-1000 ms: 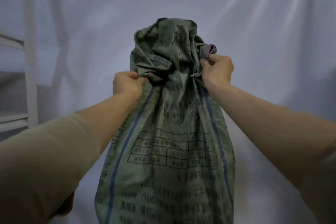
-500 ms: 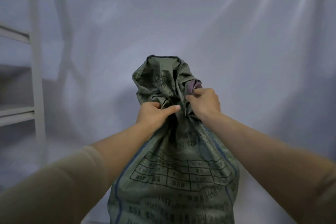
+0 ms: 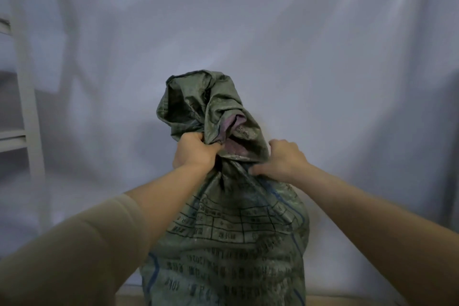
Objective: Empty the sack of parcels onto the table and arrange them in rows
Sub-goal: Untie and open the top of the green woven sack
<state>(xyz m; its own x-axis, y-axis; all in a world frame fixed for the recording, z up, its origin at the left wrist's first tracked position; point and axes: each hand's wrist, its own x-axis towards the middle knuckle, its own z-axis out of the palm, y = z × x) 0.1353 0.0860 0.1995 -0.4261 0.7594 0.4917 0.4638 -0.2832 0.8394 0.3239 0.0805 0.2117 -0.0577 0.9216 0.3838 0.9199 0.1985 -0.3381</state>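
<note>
A: Item one, the sack [image 3: 231,236]. Location?

B: Dead centre in front of you, upright, filling the lower middle of the view. Woven green fabric, blue stripes down both sides, a printed grid and rows of dark lettering on the face toward you. Body bulges full; its base runs out of the bottom of the view. The neck is gathered and the loose mouth flops up above your hands, showing a purplish lining inside.

A: Item two, your left hand [image 3: 192,153].

B: Fingers curled tight round the bunched neck on its left side. Beige sleeve [image 3: 74,251] pushed up the forearm.

A: Item three, your right hand [image 3: 283,160].

B: On the right side of the neck, thumb pinching a fold of fabric toward you, fingers curled over the far side of the gathered cloth.

A: Parcels?

B: None visible; whatever fills the sack is hidden.

A: Surroundings.

B: White draped sheet [image 3: 298,45] behind. White shelf frame [image 3: 26,97] at the far left edge. A thin tan strip of surface [image 3: 347,300] at the very bottom.
</note>
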